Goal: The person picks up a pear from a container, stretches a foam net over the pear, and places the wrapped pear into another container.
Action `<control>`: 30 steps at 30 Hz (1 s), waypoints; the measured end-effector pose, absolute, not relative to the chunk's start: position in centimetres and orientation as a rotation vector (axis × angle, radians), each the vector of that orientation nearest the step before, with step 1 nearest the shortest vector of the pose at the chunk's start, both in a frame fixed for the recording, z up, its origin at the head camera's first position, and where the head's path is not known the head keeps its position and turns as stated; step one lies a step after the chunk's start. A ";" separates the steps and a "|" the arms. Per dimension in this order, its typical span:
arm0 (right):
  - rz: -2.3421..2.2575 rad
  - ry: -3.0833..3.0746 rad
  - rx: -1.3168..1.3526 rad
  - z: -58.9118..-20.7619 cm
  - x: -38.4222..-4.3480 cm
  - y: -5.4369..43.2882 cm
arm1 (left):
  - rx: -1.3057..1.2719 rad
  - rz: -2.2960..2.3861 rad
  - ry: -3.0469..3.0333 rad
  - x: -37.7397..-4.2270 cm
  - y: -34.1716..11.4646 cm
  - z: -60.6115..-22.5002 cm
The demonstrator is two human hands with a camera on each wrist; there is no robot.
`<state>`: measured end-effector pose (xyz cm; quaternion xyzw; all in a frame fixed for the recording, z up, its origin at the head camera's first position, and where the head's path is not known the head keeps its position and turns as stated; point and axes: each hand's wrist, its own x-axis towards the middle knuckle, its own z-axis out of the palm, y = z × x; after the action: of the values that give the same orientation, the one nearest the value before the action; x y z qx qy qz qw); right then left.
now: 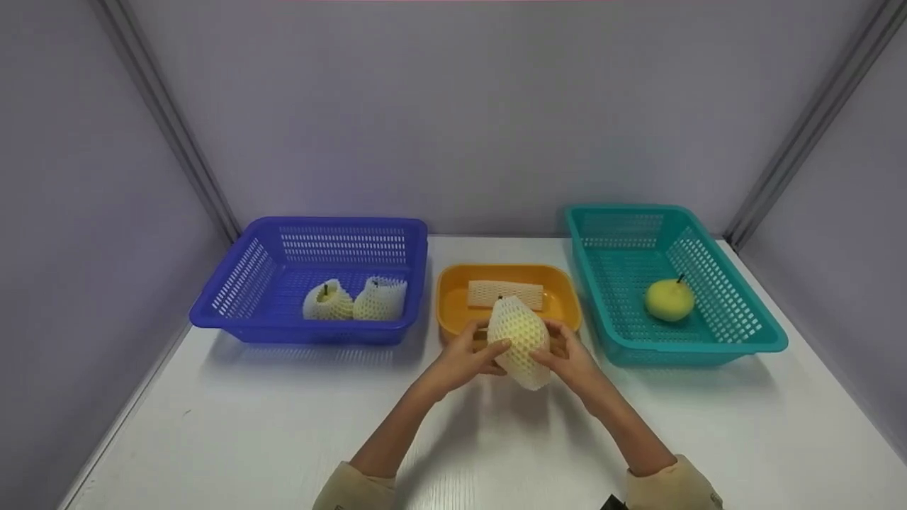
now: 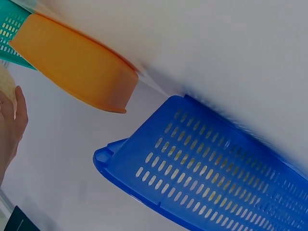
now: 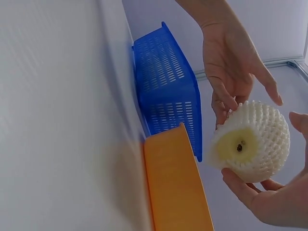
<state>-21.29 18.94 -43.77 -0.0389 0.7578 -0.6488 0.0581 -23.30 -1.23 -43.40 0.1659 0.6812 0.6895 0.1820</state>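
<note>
A yellow pear (image 1: 519, 340) in a white foam net sleeve is held between both hands, above the table in front of the orange basket. My left hand (image 1: 464, 358) holds its left side, and my right hand (image 1: 572, 360) grips the right side with the thumb at the front. From the right wrist view, the pear's bare bottom (image 3: 236, 145) shows through the sleeve's open end, with the left hand (image 3: 231, 62) at its far side and the right hand (image 3: 281, 202) around the near side. Only part of the left hand (image 2: 10, 125) appears in the left wrist view.
The orange basket (image 1: 453, 276) contains a flat foam net sleeve (image 1: 485, 293). At left, a blue basket (image 1: 234, 283) holds two sleeved pears (image 1: 333, 301). A teal basket (image 1: 616, 262) at right has one bare pear (image 1: 669, 300). Pale walls (image 1: 496, 127) enclose the white table (image 1: 283, 404).
</note>
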 end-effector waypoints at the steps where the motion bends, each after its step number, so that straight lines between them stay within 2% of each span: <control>1: -1.964 2.293 -0.112 -43.8 -21.3 18.9 | 0.464 1.955 1.911 -23.3 -1.3 -43.4; 11: -1.971 2.297 -0.052 -43.8 -21.4 18.5 | 0.414 2.057 1.794 -23.1 -1.6 -43.7; 30: -2.084 2.198 -0.040 -43.4 -21.2 18.8 | 0.429 1.914 2.019 -23.5 -1.3 -43.7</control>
<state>-21.21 18.84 -43.35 -0.0133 0.7244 -0.6870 0.0561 -23.47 -1.28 -43.67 0.1504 0.7076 0.6709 0.1628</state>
